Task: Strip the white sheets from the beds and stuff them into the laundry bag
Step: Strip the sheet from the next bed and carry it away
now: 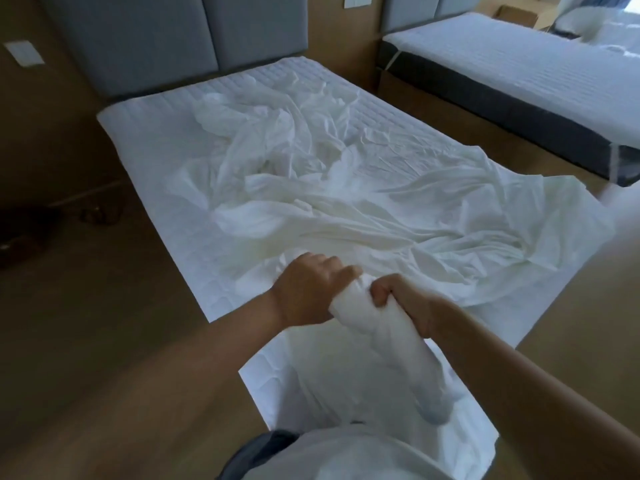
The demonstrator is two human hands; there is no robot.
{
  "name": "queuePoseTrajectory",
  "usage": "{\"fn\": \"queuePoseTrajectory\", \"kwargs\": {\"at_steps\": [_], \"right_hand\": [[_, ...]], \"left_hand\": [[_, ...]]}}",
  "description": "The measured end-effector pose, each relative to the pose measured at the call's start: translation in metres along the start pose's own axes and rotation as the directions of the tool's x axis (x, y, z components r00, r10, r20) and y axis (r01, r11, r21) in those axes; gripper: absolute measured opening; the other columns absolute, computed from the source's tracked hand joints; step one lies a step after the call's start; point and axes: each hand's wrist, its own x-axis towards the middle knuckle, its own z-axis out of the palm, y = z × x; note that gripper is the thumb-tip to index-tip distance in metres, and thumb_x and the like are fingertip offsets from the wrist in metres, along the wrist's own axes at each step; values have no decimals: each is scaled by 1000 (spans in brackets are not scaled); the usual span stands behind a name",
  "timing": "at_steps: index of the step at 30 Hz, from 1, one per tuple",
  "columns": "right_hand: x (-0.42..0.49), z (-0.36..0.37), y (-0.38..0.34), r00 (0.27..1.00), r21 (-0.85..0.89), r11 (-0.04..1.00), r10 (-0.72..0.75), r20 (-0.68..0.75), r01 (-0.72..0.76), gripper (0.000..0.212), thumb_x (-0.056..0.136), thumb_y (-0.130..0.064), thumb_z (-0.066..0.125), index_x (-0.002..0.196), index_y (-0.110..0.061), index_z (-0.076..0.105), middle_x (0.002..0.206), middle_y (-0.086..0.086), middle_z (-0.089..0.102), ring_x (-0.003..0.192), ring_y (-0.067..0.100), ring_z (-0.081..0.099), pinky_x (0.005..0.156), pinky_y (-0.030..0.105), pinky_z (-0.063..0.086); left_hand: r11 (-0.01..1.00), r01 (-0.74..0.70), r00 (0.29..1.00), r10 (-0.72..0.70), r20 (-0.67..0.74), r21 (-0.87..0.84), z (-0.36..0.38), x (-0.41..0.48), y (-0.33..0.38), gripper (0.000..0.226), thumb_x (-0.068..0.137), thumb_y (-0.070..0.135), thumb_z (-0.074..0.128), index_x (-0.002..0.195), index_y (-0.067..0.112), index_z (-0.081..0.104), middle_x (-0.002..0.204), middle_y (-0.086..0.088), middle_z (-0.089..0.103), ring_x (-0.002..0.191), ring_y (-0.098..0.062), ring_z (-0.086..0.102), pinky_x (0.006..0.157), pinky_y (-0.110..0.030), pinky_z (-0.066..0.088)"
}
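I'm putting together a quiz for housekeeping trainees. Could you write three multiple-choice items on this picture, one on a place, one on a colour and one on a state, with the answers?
1. Where does the loose sheet mostly lie?
A. on the floor
B. on the near bed
C. in a bag

2. What colour are the headboard panels?
A. grey
B. red
C. green

3. How do the left hand and the right hand meet the sheet?
A. both grip its bunched end
B. only the left grips it
C. neither touches it

Answers:
1 B, it is spread rumpled over that bed.
2 A, the padded panels look grey.
3 A, the fingers of both hands curl round the twisted end.
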Motion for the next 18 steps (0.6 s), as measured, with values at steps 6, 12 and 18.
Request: {"fn": "queuePoseTrajectory", "kwargs": {"at_steps": [6,12,18], "right_hand": [[-4,11,22,821,-983,157,-570,-12,95,119,60,-67,72,150,-28,5,150,7,21,137,27,25,109,46,24],[12,21,29,607,-915,345,-780,-156,208,50,69,-35,74,109,-18,50,89,2,66,80,29,62,68,34,45],[9,4,14,989,-212,974,-106,-105,82,23,61,-10,68,84,-8,68,79,9,64,75,23,60,68,30,47]], "left_hand": [[761,642,448,-275,851,-92,-28,26,-19,34,50,20,75,81,10,66,71,2,59,69,-22,60,60,-27,43],[645,761,334,-310,890,-61,-46,43,-9,47,68,31,78,110,16,62,103,-4,61,83,-18,60,71,-26,51],[973,-31,973,-22,228,227,-4,-8,25,106,59,36,81,143,24,18,118,-19,53,101,-34,58,85,-47,47]]}}
